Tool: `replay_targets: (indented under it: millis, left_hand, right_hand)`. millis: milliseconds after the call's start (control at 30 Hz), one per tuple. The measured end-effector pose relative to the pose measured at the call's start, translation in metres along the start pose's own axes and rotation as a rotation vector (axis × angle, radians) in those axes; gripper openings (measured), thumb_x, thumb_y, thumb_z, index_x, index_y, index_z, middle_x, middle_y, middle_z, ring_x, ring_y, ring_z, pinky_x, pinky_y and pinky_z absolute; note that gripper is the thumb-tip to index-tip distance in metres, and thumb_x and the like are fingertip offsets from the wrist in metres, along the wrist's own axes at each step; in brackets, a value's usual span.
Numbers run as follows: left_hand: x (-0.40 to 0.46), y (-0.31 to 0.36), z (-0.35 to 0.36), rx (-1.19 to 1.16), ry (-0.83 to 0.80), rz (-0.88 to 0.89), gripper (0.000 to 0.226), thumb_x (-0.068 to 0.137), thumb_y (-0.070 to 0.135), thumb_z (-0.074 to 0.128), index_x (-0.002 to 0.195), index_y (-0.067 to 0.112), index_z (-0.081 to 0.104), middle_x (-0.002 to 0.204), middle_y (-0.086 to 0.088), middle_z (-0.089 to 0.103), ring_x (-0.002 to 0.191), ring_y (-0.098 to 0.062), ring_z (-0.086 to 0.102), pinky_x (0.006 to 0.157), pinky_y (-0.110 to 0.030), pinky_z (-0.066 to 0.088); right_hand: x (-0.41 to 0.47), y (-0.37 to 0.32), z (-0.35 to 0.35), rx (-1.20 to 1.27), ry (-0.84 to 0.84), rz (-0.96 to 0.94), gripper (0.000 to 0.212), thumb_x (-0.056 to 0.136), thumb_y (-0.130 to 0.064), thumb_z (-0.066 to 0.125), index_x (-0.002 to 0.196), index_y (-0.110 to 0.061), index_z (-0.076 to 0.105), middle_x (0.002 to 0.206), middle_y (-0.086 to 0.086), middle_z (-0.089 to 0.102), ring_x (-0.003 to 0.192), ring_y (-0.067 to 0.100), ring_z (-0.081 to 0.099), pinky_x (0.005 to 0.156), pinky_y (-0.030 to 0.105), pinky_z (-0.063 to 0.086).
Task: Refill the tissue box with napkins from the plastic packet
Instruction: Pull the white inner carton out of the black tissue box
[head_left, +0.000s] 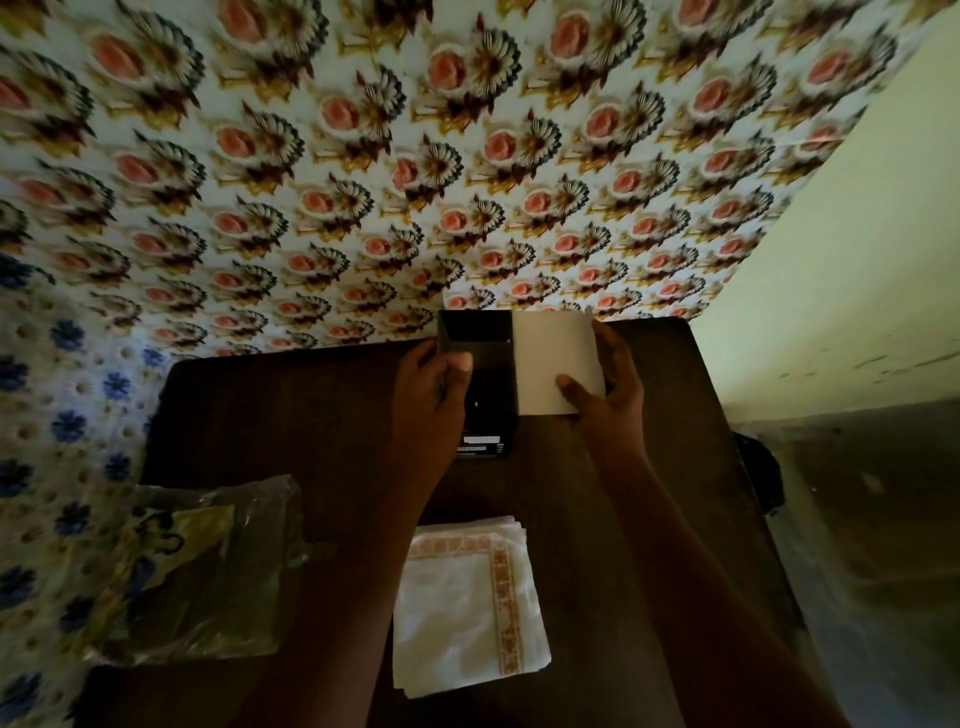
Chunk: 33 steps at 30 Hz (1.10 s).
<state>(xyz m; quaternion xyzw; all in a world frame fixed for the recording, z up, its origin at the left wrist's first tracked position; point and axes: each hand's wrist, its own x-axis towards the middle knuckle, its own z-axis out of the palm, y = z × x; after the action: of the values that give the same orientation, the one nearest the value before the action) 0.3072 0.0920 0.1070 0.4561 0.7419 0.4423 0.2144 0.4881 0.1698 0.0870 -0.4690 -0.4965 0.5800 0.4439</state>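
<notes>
I see the plastic packet (192, 571) at the tabletop's (649, 493) left edge. My left hand (431, 400) wraps its fingers around the black tissue box (485, 395); my right hand (605, 384) pinches its white flap (550, 358). The napkins (467, 608) lie stacked nearer me.

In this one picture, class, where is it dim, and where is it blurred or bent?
Head view: the table and both forearms are dim; the napkin stack and the white flap stand out bright; the flowered cloth smears toward the top; the wide lens bows the edges.
</notes>
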Motion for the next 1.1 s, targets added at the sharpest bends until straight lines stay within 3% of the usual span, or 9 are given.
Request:
replay_targets:
  millis: [100, 233, 300, 367, 433, 567, 733, 867, 1100]
  left_hand:
    - [0.005, 0.001, 0.001, -0.038, 0.011, -0.089, 0.036, 0.100, 0.043, 0.052, 0.089, 0.013, 0.068, 0.119, -0.008, 0.061, 0.085, 0.012, 0.054, 0.071, -0.002, 0.038]
    - [0.007, -0.012, -0.004, -0.299, 0.011, -0.283, 0.042, 0.093, 0.054, 0.058, 0.066, 0.022, 0.066, 0.070, 0.003, 0.065, 0.065, -0.015, 0.059, 0.073, -0.043, 0.055]
    - [0.007, -0.010, -0.006, -0.284, -0.006, -0.316, 0.033, 0.082, 0.046, 0.073, 0.067, 0.017, 0.072, 0.096, 0.017, 0.074, 0.089, -0.018, 0.069, 0.087, -0.053, 0.058]
    - [0.007, -0.008, -0.010, -0.288, -0.076, -0.323, 0.019, 0.077, 0.024, 0.083, 0.093, 0.014, 0.078, 0.140, 0.011, 0.059, 0.121, -0.020, 0.061, 0.092, -0.050, 0.058]
    - [0.006, -0.012, -0.015, -0.296, -0.206, -0.330, 0.052, 0.072, 0.011, 0.086, 0.121, 0.014, 0.069, 0.153, 0.008, 0.044, 0.133, -0.017, 0.049, 0.095, -0.046, 0.057]
    - [0.004, -0.021, -0.022, -0.208, -0.343, -0.268, 0.087, 0.065, 0.014, 0.091, 0.140, 0.029, 0.051, 0.155, 0.004, 0.042, 0.137, -0.022, 0.047, 0.099, -0.052, 0.055]
    - [0.007, -0.027, -0.025, -0.056, -0.278, -0.179, 0.073, 0.061, 0.018, 0.093, 0.125, 0.032, 0.060, 0.137, 0.008, 0.057, 0.127, -0.017, 0.055, 0.097, -0.048, 0.056]
    - [0.010, -0.023, -0.031, -0.041, -0.285, -0.192, 0.060, 0.063, 0.014, 0.092, 0.116, 0.027, 0.065, 0.137, 0.006, 0.058, 0.118, -0.015, 0.058, 0.087, -0.042, 0.061]
    - [0.026, -0.031, -0.051, 0.039, -0.324, -0.151, 0.031, 0.068, 0.014, 0.088, 0.093, 0.026, 0.074, 0.130, 0.006, 0.064, 0.119, -0.014, 0.061, 0.093, -0.048, 0.057]
  right_hand:
    - [0.007, 0.010, -0.004, -0.138, 0.022, 0.013, 0.067, 0.089, -0.013, 0.072, 0.146, -0.029, 0.041, 0.147, 0.000, 0.044, 0.123, 0.017, 0.053, 0.079, 0.038, 0.064]
    - [0.015, 0.026, -0.003, -0.385, 0.019, 0.093, 0.044, 0.092, -0.030, 0.069, 0.134, -0.025, 0.058, 0.143, 0.007, 0.049, 0.122, 0.022, 0.056, 0.080, 0.030, 0.060]
    - [0.013, 0.027, 0.001, -0.518, -0.025, 0.058, 0.041, 0.092, -0.032, 0.067, 0.132, -0.024, 0.059, 0.143, 0.007, 0.045, 0.127, 0.022, 0.051, 0.080, 0.017, 0.050]
    - [0.011, 0.022, 0.006, -0.580, -0.037, -0.015, 0.046, 0.093, -0.027, 0.067, 0.137, -0.027, 0.055, 0.146, 0.007, 0.039, 0.131, 0.023, 0.043, 0.094, 0.025, 0.049]
    - [0.011, 0.016, 0.009, -0.638, -0.086, -0.121, 0.049, 0.093, -0.015, 0.066, 0.139, -0.030, 0.054, 0.147, 0.005, 0.038, 0.134, 0.022, 0.041, 0.104, 0.036, 0.049]
    - [0.015, 0.009, 0.012, -0.788, -0.209, -0.211, 0.045, 0.096, -0.018, 0.060, 0.137, -0.038, 0.054, 0.147, -0.003, 0.044, 0.135, 0.018, 0.044, 0.108, 0.060, 0.041]
    - [0.026, -0.008, 0.015, -1.006, -0.346, -0.347, 0.051, 0.095, -0.050, 0.049, 0.144, -0.038, 0.044, 0.152, 0.005, 0.036, 0.138, 0.027, 0.038, 0.108, 0.065, 0.036]
    - [0.049, -0.021, 0.019, -1.261, -0.528, -0.581, 0.038, 0.092, -0.040, 0.048, 0.128, -0.036, 0.059, 0.161, 0.015, 0.018, 0.146, 0.041, 0.021, 0.107, 0.069, 0.036]
    - [0.075, -0.038, 0.031, -1.144, -0.530, -0.482, 0.061, 0.093, -0.031, 0.064, 0.148, -0.024, 0.038, 0.153, 0.012, 0.036, 0.127, 0.030, 0.054, 0.097, 0.043, 0.055]
